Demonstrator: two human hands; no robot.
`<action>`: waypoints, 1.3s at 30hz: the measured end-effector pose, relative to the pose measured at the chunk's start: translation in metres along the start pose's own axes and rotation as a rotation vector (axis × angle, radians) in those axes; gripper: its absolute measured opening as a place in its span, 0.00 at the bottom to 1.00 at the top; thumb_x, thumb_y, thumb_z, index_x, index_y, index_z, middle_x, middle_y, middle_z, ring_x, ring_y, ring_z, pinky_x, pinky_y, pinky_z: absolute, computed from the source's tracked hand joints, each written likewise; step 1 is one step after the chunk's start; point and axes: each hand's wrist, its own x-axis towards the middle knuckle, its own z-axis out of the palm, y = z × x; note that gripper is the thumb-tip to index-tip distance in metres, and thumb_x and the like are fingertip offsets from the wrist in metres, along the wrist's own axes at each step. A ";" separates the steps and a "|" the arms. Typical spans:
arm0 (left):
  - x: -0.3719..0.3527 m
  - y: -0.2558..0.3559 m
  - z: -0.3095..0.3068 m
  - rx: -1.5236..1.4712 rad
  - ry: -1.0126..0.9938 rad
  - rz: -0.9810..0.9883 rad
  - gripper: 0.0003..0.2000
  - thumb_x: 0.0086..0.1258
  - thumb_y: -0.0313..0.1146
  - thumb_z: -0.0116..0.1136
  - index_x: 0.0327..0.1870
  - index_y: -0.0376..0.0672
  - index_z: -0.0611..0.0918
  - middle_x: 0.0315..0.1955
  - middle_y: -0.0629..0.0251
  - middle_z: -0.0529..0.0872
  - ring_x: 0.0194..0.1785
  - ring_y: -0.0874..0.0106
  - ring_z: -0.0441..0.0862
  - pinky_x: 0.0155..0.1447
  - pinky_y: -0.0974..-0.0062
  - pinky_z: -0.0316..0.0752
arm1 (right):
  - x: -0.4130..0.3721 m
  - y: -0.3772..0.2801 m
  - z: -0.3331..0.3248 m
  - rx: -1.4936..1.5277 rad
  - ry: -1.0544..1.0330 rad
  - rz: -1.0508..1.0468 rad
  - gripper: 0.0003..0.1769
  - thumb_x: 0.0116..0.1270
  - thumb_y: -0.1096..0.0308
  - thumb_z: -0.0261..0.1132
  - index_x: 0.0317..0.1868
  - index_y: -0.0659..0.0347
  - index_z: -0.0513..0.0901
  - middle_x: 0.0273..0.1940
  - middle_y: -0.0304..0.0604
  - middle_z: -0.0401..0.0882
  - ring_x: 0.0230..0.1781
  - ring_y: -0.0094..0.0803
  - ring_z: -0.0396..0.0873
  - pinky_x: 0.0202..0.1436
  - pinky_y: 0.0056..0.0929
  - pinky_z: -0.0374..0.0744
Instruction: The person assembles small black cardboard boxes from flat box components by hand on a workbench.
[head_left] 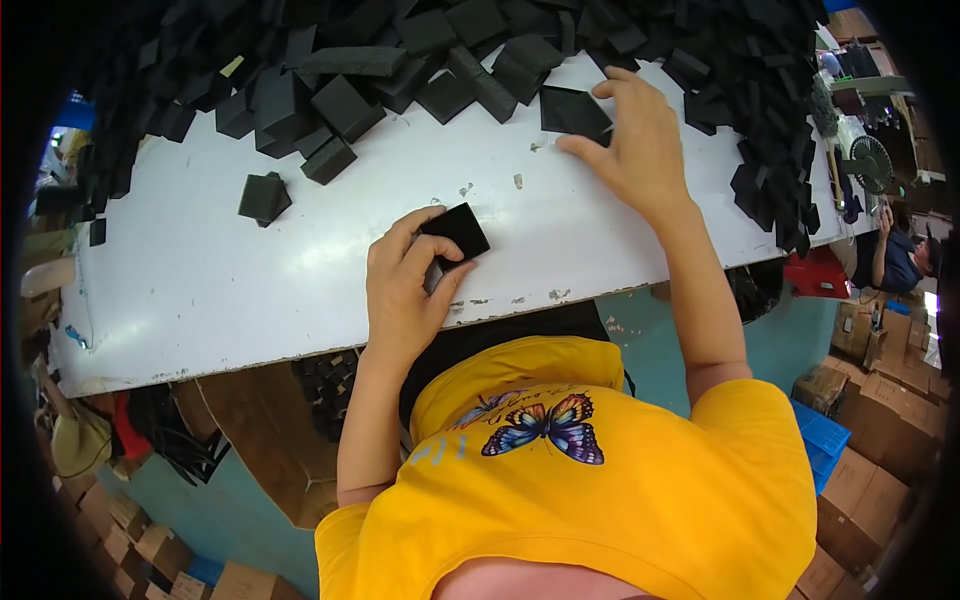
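My left hand (405, 290) is closed on a small black foam square (458, 230), holding it just above the near part of the white table (250, 270). Farther out and to the right, my right hand (635, 135) rests with its fingers spread on a flat black foam square (570, 108) that lies on the table at the edge of the foam pile. A single folded black foam piece (264, 197) lies alone to the left of my left hand.
A large heap of black foam pieces (400, 60) covers the far side of the table and runs down its right edge. Cardboard boxes (880, 420) and a blue crate (822, 440) stand on the floor. A fan (868, 162) and another person (900, 255) are at the right.
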 end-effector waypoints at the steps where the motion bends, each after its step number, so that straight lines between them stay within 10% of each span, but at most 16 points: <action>1: 0.000 0.000 -0.001 0.004 -0.001 0.008 0.11 0.55 0.27 0.77 0.36 0.45 0.84 0.60 0.58 0.83 0.59 0.56 0.80 0.60 0.63 0.73 | -0.002 0.003 0.001 -0.030 -0.061 0.015 0.21 0.57 0.63 0.79 0.47 0.59 0.81 0.49 0.47 0.83 0.51 0.47 0.80 0.53 0.43 0.77; 8: 0.001 0.006 0.003 -0.071 0.031 -0.074 0.10 0.56 0.22 0.75 0.34 0.41 0.83 0.59 0.55 0.81 0.62 0.58 0.79 0.64 0.65 0.74 | -0.019 0.024 -0.007 0.328 -0.003 0.096 0.19 0.60 0.61 0.78 0.47 0.60 0.84 0.54 0.45 0.84 0.51 0.46 0.82 0.54 0.39 0.80; 20: -0.005 -0.011 0.006 -0.145 0.009 -0.064 0.44 0.52 0.28 0.82 0.72 0.43 0.69 0.59 0.58 0.87 0.65 0.60 0.81 0.70 0.65 0.70 | 0.027 0.077 -0.004 0.113 -0.078 0.227 0.16 0.62 0.68 0.66 0.52 0.60 0.84 0.52 0.52 0.85 0.53 0.51 0.84 0.58 0.44 0.80; 24: -0.002 -0.010 0.009 -0.094 0.022 -0.030 0.49 0.50 0.32 0.83 0.76 0.45 0.66 0.59 0.66 0.88 0.63 0.58 0.79 0.68 0.62 0.68 | 0.009 0.051 -0.047 0.566 0.089 0.145 0.18 0.73 0.63 0.70 0.59 0.60 0.85 0.43 0.36 0.86 0.41 0.20 0.80 0.47 0.19 0.78; 29: 0.001 -0.001 0.004 -0.002 -0.020 -0.005 0.51 0.52 0.33 0.82 0.79 0.47 0.63 0.57 0.66 0.88 0.61 0.60 0.78 0.68 0.63 0.67 | -0.002 -0.050 -0.025 1.057 -0.673 0.320 0.20 0.78 0.55 0.64 0.59 0.59 0.87 0.40 0.38 0.89 0.37 0.20 0.80 0.42 0.24 0.79; 39: -0.001 0.000 0.006 -0.032 -0.027 -0.069 0.49 0.54 0.34 0.80 0.79 0.52 0.65 0.50 0.63 0.88 0.59 0.60 0.79 0.67 0.62 0.66 | -0.015 -0.091 0.031 0.826 -0.442 0.137 0.12 0.74 0.62 0.65 0.46 0.62 0.90 0.38 0.46 0.83 0.34 0.43 0.83 0.41 0.33 0.80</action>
